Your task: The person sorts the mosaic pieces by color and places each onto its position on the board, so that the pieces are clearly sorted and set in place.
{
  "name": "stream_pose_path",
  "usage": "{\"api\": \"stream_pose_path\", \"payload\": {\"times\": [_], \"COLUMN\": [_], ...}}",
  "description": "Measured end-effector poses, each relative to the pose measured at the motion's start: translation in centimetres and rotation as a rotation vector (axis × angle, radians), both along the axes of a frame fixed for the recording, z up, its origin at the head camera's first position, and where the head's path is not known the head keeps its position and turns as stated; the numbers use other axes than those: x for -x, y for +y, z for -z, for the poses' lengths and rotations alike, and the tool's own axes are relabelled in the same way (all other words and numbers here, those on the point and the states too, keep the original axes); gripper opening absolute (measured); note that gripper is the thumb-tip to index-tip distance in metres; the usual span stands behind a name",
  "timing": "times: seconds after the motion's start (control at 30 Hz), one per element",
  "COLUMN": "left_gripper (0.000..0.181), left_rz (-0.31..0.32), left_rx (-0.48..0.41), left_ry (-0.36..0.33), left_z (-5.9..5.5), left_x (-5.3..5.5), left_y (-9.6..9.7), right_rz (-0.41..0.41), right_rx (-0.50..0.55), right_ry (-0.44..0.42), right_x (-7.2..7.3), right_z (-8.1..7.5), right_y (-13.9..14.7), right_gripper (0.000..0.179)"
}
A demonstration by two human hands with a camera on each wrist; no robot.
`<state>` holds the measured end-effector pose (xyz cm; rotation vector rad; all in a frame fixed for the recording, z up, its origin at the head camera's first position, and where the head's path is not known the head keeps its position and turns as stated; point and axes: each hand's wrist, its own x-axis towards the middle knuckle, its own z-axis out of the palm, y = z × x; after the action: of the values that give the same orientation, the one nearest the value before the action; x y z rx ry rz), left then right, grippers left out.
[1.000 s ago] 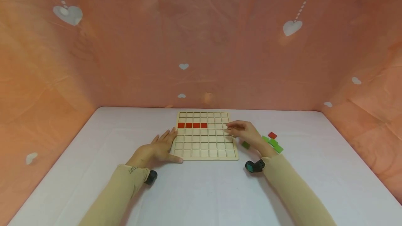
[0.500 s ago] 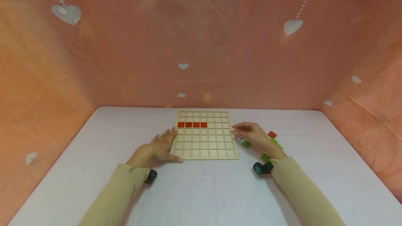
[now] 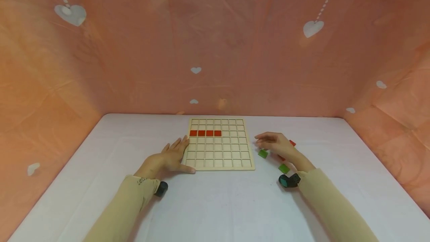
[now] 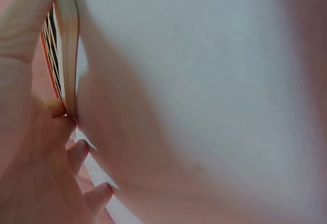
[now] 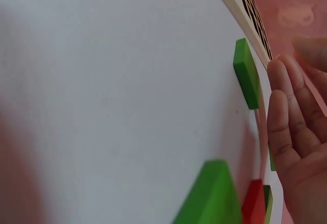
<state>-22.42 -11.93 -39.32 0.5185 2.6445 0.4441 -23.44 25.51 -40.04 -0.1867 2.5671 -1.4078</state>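
A pale wooden grid board (image 3: 223,156) lies flat on the table, with a row of red square tiles (image 3: 209,133) in its cells. My left hand (image 3: 173,157) rests at the board's left edge, fingers spread and thumb along the front corner; the left wrist view has the board's rim (image 4: 69,45) beside the thumb. Right of the board, my right hand (image 3: 276,145) hovers over loose tiles with relaxed fingers and nothing in them. Close by are a green tile (image 3: 263,154), another green tile (image 3: 283,168) and a partly covered red tile (image 3: 292,142). The hand hides several others.
A white cloth covers the table (image 3: 215,208). Behind it and at both sides hangs an orange-pink curtain (image 3: 228,66) with pale hearts. In the right wrist view, a red tile (image 5: 254,203) lies beside a blurred green tile (image 5: 212,198).
My right hand has moved right, off the board's right edge and over the loose tiles. A green tile near the wrist has come into sight. My left hand stays in place.
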Motion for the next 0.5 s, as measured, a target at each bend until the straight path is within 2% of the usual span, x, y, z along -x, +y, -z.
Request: {"api": "stream_pose_path", "payload": {"times": [0.5], "left_gripper": [0.114], "left_rz": [0.012], "left_rx": [-0.005], "left_ry": [0.010], "left_z": [0.0], "left_x": [0.0], "left_y": [0.0], "right_rz": [-0.016], "right_rx": [-0.071], "right_ry": [0.038], "right_x": [-0.6], "right_z": [-0.2], "right_y": [1.9], "right_gripper": [0.040]}}
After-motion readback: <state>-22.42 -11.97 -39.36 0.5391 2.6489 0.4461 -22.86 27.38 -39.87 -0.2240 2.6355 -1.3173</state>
